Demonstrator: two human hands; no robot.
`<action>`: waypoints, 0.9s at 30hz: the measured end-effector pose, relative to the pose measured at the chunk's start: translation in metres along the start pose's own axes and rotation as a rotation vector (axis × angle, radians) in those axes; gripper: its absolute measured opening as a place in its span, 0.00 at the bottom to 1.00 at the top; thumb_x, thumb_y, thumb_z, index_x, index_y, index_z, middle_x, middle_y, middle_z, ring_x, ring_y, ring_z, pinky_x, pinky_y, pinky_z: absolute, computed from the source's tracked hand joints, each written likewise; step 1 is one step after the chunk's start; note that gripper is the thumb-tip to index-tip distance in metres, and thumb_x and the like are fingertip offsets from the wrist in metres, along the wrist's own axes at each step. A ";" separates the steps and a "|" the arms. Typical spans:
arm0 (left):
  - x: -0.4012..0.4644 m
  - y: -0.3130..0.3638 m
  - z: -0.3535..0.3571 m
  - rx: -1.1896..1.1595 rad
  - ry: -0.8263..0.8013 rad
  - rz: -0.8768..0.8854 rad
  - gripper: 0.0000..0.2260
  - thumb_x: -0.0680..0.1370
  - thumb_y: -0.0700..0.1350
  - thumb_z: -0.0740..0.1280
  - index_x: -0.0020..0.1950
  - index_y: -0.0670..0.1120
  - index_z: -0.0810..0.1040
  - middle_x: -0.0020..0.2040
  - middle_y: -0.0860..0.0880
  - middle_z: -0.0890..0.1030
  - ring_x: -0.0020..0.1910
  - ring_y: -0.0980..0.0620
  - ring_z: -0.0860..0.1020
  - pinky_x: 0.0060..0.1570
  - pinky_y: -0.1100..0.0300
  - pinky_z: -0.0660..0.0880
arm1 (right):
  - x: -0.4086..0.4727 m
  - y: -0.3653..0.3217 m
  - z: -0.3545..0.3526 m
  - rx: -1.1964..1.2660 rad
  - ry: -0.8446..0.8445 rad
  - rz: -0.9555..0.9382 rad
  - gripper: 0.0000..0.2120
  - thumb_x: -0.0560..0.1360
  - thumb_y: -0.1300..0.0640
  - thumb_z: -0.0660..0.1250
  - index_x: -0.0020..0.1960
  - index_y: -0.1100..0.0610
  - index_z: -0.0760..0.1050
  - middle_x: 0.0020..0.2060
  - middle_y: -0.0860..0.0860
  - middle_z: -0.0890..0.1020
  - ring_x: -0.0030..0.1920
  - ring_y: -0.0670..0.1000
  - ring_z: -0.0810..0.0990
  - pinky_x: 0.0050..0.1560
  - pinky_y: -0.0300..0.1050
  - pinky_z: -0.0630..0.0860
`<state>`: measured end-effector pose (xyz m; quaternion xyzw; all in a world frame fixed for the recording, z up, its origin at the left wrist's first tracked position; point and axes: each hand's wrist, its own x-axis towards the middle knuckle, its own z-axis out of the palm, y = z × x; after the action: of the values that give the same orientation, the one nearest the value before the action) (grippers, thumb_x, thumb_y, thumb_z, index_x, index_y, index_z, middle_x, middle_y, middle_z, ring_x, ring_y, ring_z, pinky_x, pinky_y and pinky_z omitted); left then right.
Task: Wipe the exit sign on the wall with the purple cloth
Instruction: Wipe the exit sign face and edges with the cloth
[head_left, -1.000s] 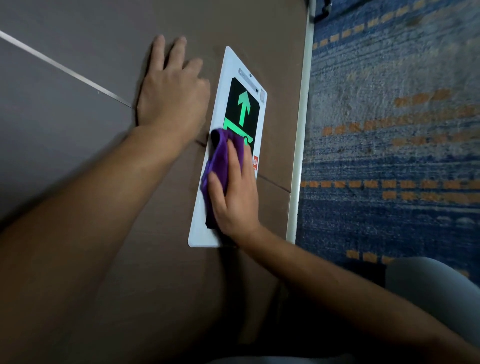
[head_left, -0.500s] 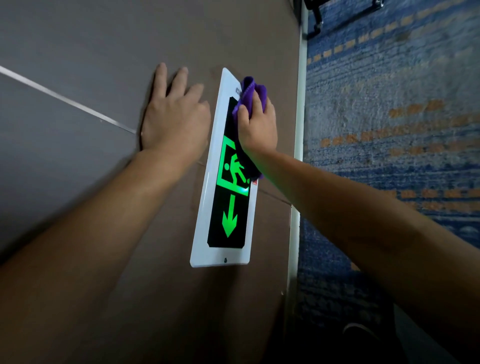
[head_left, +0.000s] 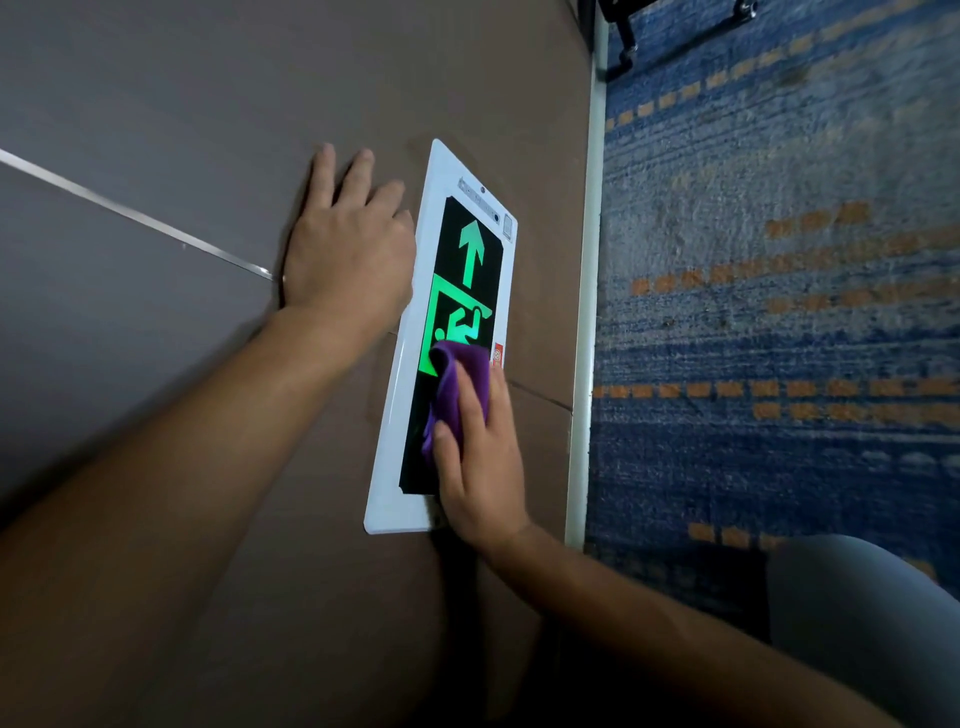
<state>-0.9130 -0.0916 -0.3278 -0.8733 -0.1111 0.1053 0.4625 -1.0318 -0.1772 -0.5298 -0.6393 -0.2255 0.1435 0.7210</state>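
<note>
purple cloth (head_left: 460, 387), soft and bunched, pressed on the lower half of the exit sign (head_left: 452, 322), a flat glossy white-framed rectangle with black face and glowing green arrow, on the matte brown wall (head_left: 208, 104). right hand (head_left: 480, 467) grips the cloth. left hand (head_left: 348, 249) flat, fingers straight, beside the sign. blue woven carpet (head_left: 779, 260).

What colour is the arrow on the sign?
Bright glowing green, on black. The arrow shows clearly in the head view.
</note>
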 end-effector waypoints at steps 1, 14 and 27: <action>0.000 0.000 -0.001 -0.010 -0.001 -0.001 0.18 0.80 0.43 0.59 0.66 0.40 0.80 0.74 0.44 0.73 0.80 0.40 0.59 0.79 0.39 0.47 | -0.004 -0.005 0.001 0.002 -0.015 -0.033 0.28 0.85 0.48 0.57 0.84 0.47 0.55 0.83 0.46 0.54 0.84 0.53 0.54 0.77 0.62 0.65; 0.001 0.000 -0.003 -0.031 0.022 0.002 0.23 0.80 0.47 0.53 0.65 0.39 0.80 0.71 0.44 0.76 0.80 0.40 0.60 0.79 0.39 0.49 | 0.137 -0.021 -0.005 0.124 0.185 0.175 0.25 0.83 0.51 0.58 0.80 0.53 0.65 0.73 0.53 0.72 0.72 0.53 0.71 0.71 0.57 0.72; 0.004 0.004 0.001 -0.015 0.030 -0.009 0.26 0.79 0.49 0.50 0.66 0.42 0.81 0.70 0.46 0.77 0.79 0.42 0.62 0.79 0.39 0.50 | 0.186 -0.015 -0.015 0.134 0.192 0.233 0.23 0.82 0.53 0.61 0.76 0.46 0.72 0.72 0.51 0.73 0.71 0.52 0.72 0.67 0.44 0.70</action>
<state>-0.9096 -0.0917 -0.3323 -0.8777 -0.1088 0.0896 0.4580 -0.8662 -0.0996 -0.4899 -0.6224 -0.0701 0.1792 0.7586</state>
